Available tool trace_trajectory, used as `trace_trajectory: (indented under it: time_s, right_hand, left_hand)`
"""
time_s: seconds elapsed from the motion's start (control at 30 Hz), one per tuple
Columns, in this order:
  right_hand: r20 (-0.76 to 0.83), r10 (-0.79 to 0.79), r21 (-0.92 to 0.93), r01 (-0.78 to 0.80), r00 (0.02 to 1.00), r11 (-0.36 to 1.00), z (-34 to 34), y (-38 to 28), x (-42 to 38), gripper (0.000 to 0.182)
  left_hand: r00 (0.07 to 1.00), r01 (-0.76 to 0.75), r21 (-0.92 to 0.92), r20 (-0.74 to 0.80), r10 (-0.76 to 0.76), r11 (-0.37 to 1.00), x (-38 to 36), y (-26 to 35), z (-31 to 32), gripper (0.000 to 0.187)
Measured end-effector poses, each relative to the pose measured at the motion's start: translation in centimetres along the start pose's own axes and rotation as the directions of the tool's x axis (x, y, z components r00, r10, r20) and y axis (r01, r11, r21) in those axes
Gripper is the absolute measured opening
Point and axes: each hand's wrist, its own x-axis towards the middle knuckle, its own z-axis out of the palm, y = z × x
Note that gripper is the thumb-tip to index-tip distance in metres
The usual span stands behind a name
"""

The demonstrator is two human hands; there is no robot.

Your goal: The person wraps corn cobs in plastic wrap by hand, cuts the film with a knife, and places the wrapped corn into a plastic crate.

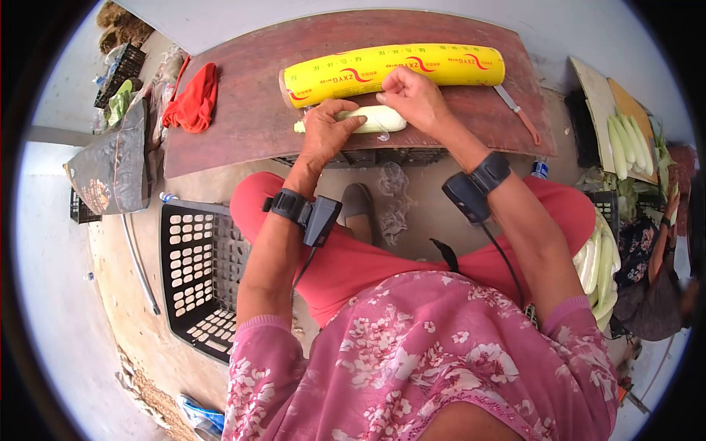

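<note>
Pale green squash (pixel 379 119), one, on the table (pixel 243 88), lying under and beyond the fingertips of the left hand (pixel 329 131); long axis running left to right, roughly along the near table edge, stem end poking out to the left of those fingers, rounded end to their right. Left hand: the nearer of the two, touching; thumb and fingers clamped about the squash toward its stem end. Right hand (pixel 421 101): raised by the rounded end, fingers curled in, thumb and forefinger close together; whether the tips meet or pinch anything, cannot tell. Clear film (pixel 384 136), a scrap, on the near side of the squash, right of the left fingers. Roll of wrap (pixel 323 75), one, yellow, just beyond both sets of fingers, lying nearly parallel to the squash; red lettering reads "ZXYGwrap", repeated along the length beside red curved marks, with small green Chinese characters in rows, the finest too small to read. Knife (pixel 518 114), one, right of the right fingers, reddish handle toward the near edge, blade toward the roll; no writing legible. Red cloth (pixel 193 99), one, well left of the left fingers, unlabelled as seen.
</note>
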Motion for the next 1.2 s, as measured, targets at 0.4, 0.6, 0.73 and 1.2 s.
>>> trace_trajectory:
  time_s: [0.4,0.6,0.73,1.2]
  right_hand:
    - [0.032,-0.185,-0.601,0.167,0.982,0.782,2.4,-0.4,-7.6,0.034]
    - [-0.121,-0.137,-0.477,0.064,0.983,0.877,2.5,-0.1,-7.1,0.014]
    - [-0.111,-0.143,-0.424,0.083,0.983,0.902,1.0,-0.5,-6.7,0.011]
    - [-0.122,-0.137,-0.210,0.110,0.983,0.971,-0.3,1.3,-5.0,0.013]
  left_hand:
    - [0.992,-0.122,0.087,-0.012,0.123,0.989,-0.1,-0.1,0.0,0.025]
    - [0.989,-0.145,0.105,0.003,0.145,0.984,-0.1,-0.2,-0.1,0.025]
    - [0.988,-0.153,0.119,0.008,0.153,0.981,0.1,-0.3,-0.1,0.026]
    - [0.995,-0.094,0.126,-0.011,0.096,0.988,0.2,0.6,-0.1,0.026]
